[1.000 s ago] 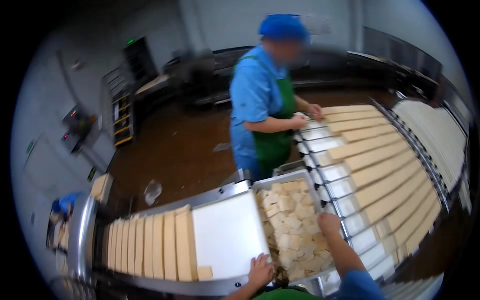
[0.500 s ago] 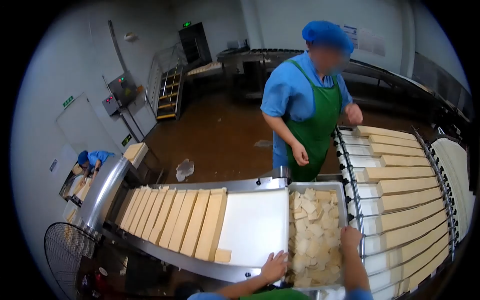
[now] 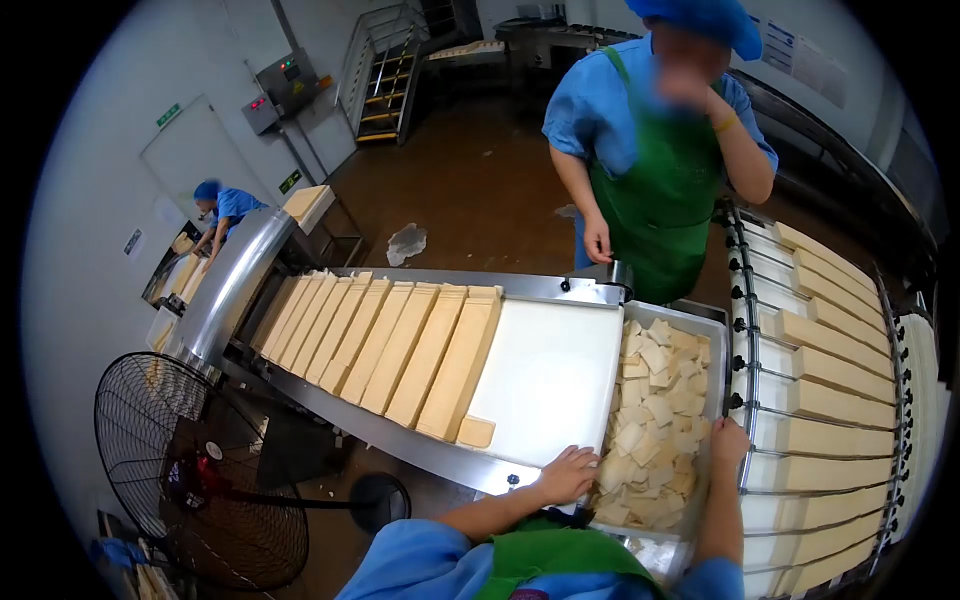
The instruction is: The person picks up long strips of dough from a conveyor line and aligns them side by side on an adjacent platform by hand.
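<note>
My left hand (image 3: 569, 475) lies with fingers stretched out on the near corner of the white conveyor belt (image 3: 548, 365), beside a tray. My right hand (image 3: 729, 440) is closed at the right rim of that metal tray (image 3: 717, 375); what its fingers hold, if anything, is hidden. Many thin, pale square pieces (image 3: 655, 410) fill the tray in a loose heap. To the left on the belt, long pale blocks (image 3: 460, 362) stand in a slanted row, and one small square piece (image 3: 477, 432) lies by the nearest block's end.
On the right, a second conveyor (image 3: 752, 400) with metal rods carries more long blocks (image 3: 835, 390). A co-worker in a green apron (image 3: 665, 220) stands beyond the tray. A large floor fan (image 3: 205, 470) stands at lower left; another person (image 3: 228, 205) bends over farther off.
My view has tilted down and turned left. The co-worker has raised one hand to the face. Both my hands stay near the tray, and the blocks on the left belt look unchanged.
</note>
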Demonstrator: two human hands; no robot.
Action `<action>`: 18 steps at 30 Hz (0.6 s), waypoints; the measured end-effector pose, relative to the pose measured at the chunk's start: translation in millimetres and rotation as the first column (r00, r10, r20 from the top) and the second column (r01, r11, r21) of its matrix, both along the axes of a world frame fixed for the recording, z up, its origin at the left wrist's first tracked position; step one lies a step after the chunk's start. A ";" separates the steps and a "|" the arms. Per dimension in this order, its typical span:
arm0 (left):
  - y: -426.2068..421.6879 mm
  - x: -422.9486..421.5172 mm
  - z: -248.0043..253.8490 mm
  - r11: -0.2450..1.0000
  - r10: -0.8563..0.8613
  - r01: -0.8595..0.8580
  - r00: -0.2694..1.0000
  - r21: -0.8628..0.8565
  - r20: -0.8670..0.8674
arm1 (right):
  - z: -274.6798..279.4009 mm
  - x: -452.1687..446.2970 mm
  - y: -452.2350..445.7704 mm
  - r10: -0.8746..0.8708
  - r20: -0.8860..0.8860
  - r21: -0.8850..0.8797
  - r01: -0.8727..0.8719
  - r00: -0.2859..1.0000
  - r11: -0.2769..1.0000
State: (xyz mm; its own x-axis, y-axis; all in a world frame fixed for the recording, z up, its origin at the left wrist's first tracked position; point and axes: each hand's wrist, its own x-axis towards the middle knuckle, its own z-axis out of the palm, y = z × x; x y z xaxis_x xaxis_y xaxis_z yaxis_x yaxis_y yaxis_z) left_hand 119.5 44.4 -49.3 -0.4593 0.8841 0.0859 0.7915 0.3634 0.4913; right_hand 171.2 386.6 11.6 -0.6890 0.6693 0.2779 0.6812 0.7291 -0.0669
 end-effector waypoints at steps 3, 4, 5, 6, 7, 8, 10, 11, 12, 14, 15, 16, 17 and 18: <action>-7.4 -3.9 -1.4 0.993 -0.012 0.003 0.996 0.115 0.085 | -7.7 -3.3 3.9 -0.006 -0.007 -0.001 0.006 1.000 1.000; -6.6 -3.2 5.1 0.998 -0.028 0.025 0.998 0.056 0.057 | -10.2 -2.2 6.2 -0.010 0.002 0.000 0.010 1.000 1.000; -5.1 -3.0 9.0 0.999 -0.044 0.044 0.999 -0.001 0.032 | -12.8 -1.9 8.1 -0.004 0.002 0.003 0.004 1.000 1.000; -4.2 -3.0 6.1 0.997 -0.066 0.066 0.998 -0.038 0.018 | -15.3 -1.9 9.5 -0.007 0.005 0.003 0.007 1.000 1.000; -3.8 -2.9 4.2 0.997 -0.062 0.063 0.998 -0.035 0.018 | -15.0 -2.4 9.0 -0.012 0.007 0.003 0.012 1.000 1.000; -3.4 -1.9 2.3 0.995 -0.077 0.076 0.997 -0.059 -0.010 | -14.4 -1.2 8.8 -0.009 0.007 0.005 0.009 1.000 1.000; -2.5 -5.0 -1.6 0.993 -0.087 0.084 0.995 -0.081 -0.041 | -12.5 -3.3 8.4 -0.033 0.064 -0.029 0.035 0.997 0.999; -2.8 -4.3 -4.0 0.995 -0.094 0.092 0.995 -0.045 -0.042 | -14.0 -3.3 9.0 -0.028 0.065 -0.028 0.030 0.998 0.999; -3.3 -2.2 -6.6 0.995 -0.101 0.100 0.994 -0.010 -0.039 | -16.2 -1.6 10.6 -0.026 0.063 -0.014 0.027 0.998 1.000; -4.0 -4.4 -3.6 0.995 -0.099 0.099 0.994 -0.001 -0.037 | -22.1 -4.2 12.8 -0.019 0.056 -0.002 0.019 0.998 1.000; -5.5 -2.6 -2.2 0.995 -0.103 0.103 0.994 0.010 -0.031 | -25.1 -2.2 14.2 -0.001 0.025 0.037 0.000 1.000 0.999; -6.9 -2.7 1.5 0.995 -0.097 0.098 0.995 0.011 -0.027 | -26.6 -0.6 15.0 0.019 -0.004 0.077 -0.019 1.000 0.997; -8.0 -3.7 4.8 0.992 -0.122 0.121 0.992 0.043 0.018 | -29.0 1.6 15.3 0.025 0.002 0.077 -0.025 1.000 0.997; -9.3 -5.7 8.1 0.987 -0.149 0.144 0.987 0.077 0.058 | -30.1 2.6 15.9 0.021 -0.003 0.087 -0.021 1.000 0.996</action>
State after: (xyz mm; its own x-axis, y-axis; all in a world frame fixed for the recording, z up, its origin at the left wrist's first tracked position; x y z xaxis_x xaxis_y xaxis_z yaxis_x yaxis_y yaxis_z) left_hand 113.8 35.1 -41.2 -0.3320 0.9347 0.1270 0.8001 0.2077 0.5627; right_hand 173.8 402.4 -18.5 -0.7015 0.6279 0.3370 0.6654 0.7464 -0.0056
